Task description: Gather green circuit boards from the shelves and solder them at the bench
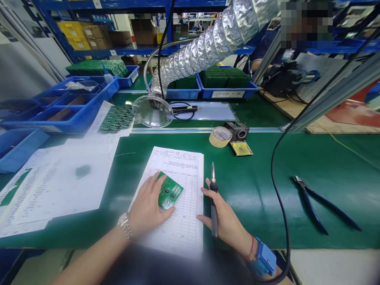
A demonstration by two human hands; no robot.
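Observation:
My left hand, a metal-band watch on its wrist, grips a green circuit board by its left side, fingers on top and thumb at the lower edge. Small dark parts show on the board, which is over a printed form. In my right hand is a soldering iron, its metal tip pointing away from me. The thumb and fingertips of that hand reach past the handle to the form's right edge. A blue wrist strap sits on my right wrist.
Pliers lie at right. A tape roll and a tip-cleaning tin are beyond the form. A foil duct hangs overhead. Circuit boards, papers and blue bins stand left. A black cable crosses at right.

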